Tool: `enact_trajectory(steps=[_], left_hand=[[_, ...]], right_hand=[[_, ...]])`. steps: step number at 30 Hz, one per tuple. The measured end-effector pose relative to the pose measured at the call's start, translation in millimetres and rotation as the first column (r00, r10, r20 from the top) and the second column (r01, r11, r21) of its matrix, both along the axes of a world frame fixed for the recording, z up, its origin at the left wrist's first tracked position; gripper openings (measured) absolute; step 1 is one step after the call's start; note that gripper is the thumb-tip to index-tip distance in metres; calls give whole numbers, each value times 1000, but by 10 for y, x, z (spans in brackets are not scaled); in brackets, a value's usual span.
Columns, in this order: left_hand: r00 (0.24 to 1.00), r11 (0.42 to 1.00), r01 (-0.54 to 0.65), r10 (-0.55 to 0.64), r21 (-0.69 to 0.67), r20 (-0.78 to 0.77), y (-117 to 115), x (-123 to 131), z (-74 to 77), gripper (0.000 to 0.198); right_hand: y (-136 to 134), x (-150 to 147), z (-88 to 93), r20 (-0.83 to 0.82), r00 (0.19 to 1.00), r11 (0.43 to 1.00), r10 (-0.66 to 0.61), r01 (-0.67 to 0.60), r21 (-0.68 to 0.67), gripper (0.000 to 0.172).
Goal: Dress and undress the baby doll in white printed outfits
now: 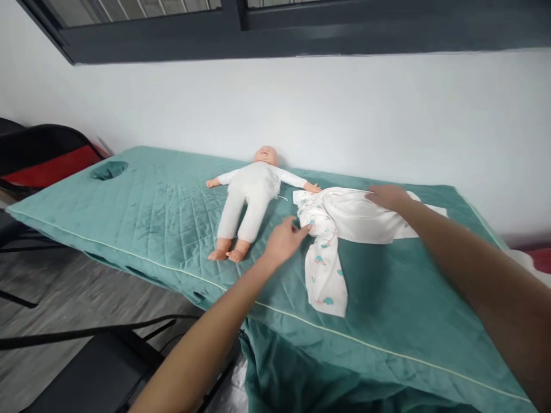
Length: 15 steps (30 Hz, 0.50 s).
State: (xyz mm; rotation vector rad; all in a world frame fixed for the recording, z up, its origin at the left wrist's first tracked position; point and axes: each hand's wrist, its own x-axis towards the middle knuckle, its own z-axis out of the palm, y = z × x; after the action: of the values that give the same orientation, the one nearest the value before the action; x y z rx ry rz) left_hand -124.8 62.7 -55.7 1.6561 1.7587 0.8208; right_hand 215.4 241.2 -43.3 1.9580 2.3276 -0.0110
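A white baby garment with a small coloured print lies partly spread on the green bed cover. My left hand is at its left side, thumb and fingers apart, a fingertip at the printed cloth. It holds nothing that I can see. My right hand has its fingers closed on the plain white upper part of the garment; the fingertips are partly hidden. Left of the garment, a baby doll in a white outfit lies on its back, arms stretched sideways. One doll hand reaches the garment's edge.
The padded bed stands against a white wall below a dark window frame. A round face hole is at its left end. Black and red chairs stand at the left, and a dark chair is in front.
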Motion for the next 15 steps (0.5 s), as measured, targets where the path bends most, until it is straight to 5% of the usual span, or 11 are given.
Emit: enact_trajectory(steps=[5, 8, 11, 15], left_hand=[[998, 989, -68, 67, -127, -17, 228, 712, -211, 72], [986, 988, 152, -151, 2, 74, 217, 1011, -173, 60], [879, 879, 417, -455, 230, 143, 92, 1229, -68, 50], [785, 728, 555, -618, 402, 34, -56, 1427, 97, 42]], right_hand=[[-396, -25, 358, 48, 998, 999, 30, -32, 30, 42], [-631, 97, 561, 19, 999, 996, 28, -29, 80, 43], [-870, 235, 723, -82, 996, 992, 43, -33, 121, 42], [-1192, 294, 811, -230, 958, 981, 171, -143, 134, 42]])
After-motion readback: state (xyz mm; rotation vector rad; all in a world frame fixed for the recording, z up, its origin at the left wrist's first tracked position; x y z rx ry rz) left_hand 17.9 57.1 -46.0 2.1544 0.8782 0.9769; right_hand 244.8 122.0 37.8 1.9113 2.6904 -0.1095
